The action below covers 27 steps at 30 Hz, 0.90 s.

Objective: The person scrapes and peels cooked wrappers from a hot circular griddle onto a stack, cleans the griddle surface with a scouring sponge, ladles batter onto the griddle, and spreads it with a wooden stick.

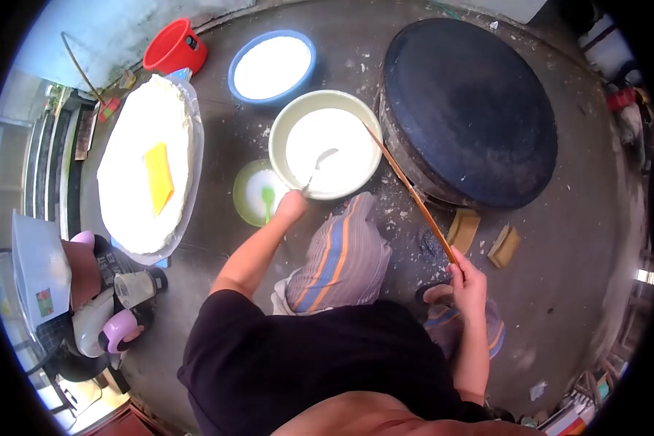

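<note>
My left hand [293, 206] is closed on the handle of a ladle [314, 174], whose bowl end rests in the white liquid of a large pale basin [277, 151]. In my right hand [469, 279] is one end of a long, thin wooden stick [416, 198]; its far tip reaches the basin's right rim. To the right of the basin stands a big round black griddle [469, 112]. A small green bowl [240, 190] of white stuff with a green utensil [268, 200] sits left of my left hand.
A blue basin [313, 64] of white powder and a red bucket [173, 48] stand at the back. On the left, a white layered stack [127, 174] carries a yellow scraper [158, 177]. Two yellowish blocks [463, 231] lie below the griddle. Kettles and jugs [94, 323] crowd the lower left.
</note>
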Tool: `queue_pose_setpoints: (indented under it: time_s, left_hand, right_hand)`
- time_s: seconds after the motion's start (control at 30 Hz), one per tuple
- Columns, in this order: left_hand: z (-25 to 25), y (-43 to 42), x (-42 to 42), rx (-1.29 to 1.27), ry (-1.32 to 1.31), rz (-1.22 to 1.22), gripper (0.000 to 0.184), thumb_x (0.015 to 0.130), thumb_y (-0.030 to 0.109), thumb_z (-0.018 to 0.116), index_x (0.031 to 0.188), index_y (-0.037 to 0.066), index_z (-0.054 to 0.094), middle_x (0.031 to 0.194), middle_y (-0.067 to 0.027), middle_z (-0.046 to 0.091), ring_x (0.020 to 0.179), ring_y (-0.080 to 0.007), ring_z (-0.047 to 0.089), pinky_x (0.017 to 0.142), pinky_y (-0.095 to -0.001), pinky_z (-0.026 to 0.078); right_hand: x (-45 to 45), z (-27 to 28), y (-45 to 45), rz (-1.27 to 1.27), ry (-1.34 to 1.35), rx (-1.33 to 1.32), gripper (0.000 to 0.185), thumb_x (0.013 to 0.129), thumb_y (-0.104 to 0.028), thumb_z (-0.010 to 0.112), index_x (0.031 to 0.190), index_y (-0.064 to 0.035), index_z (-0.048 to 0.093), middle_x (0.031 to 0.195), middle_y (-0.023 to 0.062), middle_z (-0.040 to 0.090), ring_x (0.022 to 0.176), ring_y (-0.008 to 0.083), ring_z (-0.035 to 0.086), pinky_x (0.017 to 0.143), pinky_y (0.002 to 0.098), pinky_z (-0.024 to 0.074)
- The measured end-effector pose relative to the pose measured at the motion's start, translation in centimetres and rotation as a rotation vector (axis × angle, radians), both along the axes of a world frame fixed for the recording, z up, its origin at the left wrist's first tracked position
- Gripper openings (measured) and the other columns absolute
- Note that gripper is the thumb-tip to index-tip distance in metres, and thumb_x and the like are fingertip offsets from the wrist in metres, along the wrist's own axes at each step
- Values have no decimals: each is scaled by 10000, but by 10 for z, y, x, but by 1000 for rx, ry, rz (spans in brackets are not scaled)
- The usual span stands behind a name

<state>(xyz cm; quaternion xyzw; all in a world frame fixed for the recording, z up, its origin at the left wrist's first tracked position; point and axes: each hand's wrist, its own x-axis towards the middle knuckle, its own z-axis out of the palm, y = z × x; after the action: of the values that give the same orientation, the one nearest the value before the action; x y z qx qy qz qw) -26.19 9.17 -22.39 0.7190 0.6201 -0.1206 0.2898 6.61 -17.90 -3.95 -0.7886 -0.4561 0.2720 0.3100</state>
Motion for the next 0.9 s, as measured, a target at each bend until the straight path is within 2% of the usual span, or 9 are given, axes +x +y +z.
queue_pose_setpoints:
  time_s: [0.1,0.13,0.27,0.53,0.6,0.7,0.73,0.8,0.9]
  left_hand:
    - [21,27,18,78,-173,-75,282,833,190,465,865,-50,609,860,-269,592,858,-402,569,771,-443,439]
    - [45,32,33,59,-297,158,283,842,193,457,868,-46,606,858,-272,588,850,-413,561,775,-444,432]
    - [17,40,31,161,-204,177,269,845,200,461,869,-20,613,858,-259,593,845,-409,562,781,-448,431]
    - [50,30,11,243,-69,218,232,817,162,467,862,-20,602,875,-244,603,860,-389,579,757,-444,450]
    - [48,17,12,159,-16,44,235,798,141,469,874,-41,597,902,-247,597,884,-381,576,759,-437,453]
    - [-46,20,6,26,5,-211,245,829,161,448,881,-55,552,779,-233,606,702,-348,611,580,-418,482]
    - [-22,17,16,26,1,-213,245,829,161,448,881,-55,552,779,-233,606,702,-348,611,580,-418,482]
    - [26,7,32,-648,-527,796,234,885,179,394,881,-36,488,653,-143,531,471,-211,502,376,-315,388]
    - [36,2,17,-906,-788,954,234,925,189,333,869,-9,443,625,-61,426,423,-94,327,329,-219,260]
  right_hand:
    - [-4,5,4,8,-25,17,346,832,-12,523,1162,-109,559,700,18,594,529,58,463,513,205,418]
    - [-6,6,4,5,-22,8,346,832,-12,523,1162,-109,559,700,18,594,529,58,463,513,205,418]
    - [-4,3,6,7,-20,-13,349,831,-17,526,1163,-117,559,688,28,585,527,62,473,519,215,423]
    - [-7,4,5,25,-42,-86,349,832,-24,523,1167,-118,554,645,31,562,490,73,476,501,227,424]
    - [-8,10,8,-56,11,-207,343,799,-88,551,1129,-177,576,752,123,629,706,269,627,672,323,481]
    - [-5,3,7,-57,-2,-236,342,798,-97,554,1127,-185,577,737,119,628,701,266,624,669,328,478]
    - [-5,-2,6,-59,-5,-236,342,798,-97,554,1127,-185,577,737,119,628,701,266,624,669,328,478]
    - [-7,-8,6,-61,24,-281,342,799,-111,556,1129,-200,576,714,118,622,680,267,617,656,333,475]
    - [-14,-3,18,3,-25,-361,344,800,-113,559,1129,-212,578,706,120,618,651,274,607,630,334,472]
